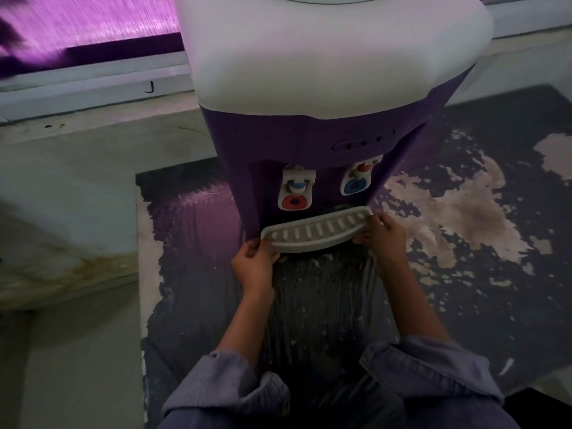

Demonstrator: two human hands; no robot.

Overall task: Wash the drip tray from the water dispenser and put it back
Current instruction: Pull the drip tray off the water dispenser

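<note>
Peeling dark paint covers the surface (464, 274) under a tall purple water dispenser (325, 72) with a white top. At its foot, just below the red and blue taps (295, 193), is the pale grey slotted plastic drip tray (315, 235). Its slotted face is up, its long axis runs side to side across the front, and its bowed edge faces the person. One end is pinched by the left hand (253, 264), the other by the right hand (383, 233), probably to keep it level in its recess.

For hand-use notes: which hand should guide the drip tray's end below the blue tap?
Right hand: it grips that end of the white slotted plastic drip tray; left hand holds the other.
</note>
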